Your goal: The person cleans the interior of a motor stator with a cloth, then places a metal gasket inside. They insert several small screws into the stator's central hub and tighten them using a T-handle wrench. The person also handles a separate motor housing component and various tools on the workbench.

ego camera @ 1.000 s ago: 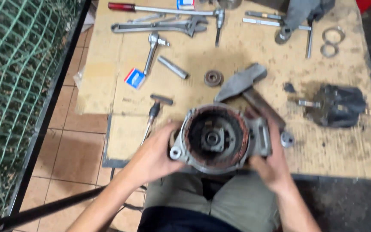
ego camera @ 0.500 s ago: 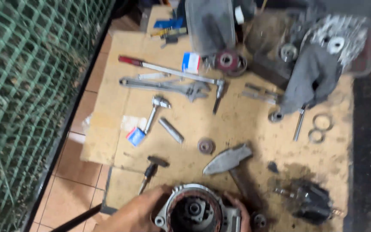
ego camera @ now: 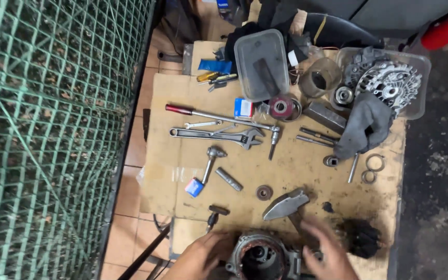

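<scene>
Green mesh fence (ego camera: 42,129); red-handled ratchet (ego camera: 219,116); grey rag (ego camera: 364,129); housing (ego camera: 260,256) seemingly rusty inside (blurred).

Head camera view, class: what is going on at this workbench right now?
A person steadies a round metal motor housing at the near edge of a cardboard-covered bench. The left hand grips its side; the right hand, blurred, rests beside it. A hammer, adjustable wrench and ratchet lie beyond, untouched.

Housing (ego camera: 260,256) btwn hands, hammer (ego camera: 286,205) just behind; wrench (ego camera: 216,136) further back.
</scene>
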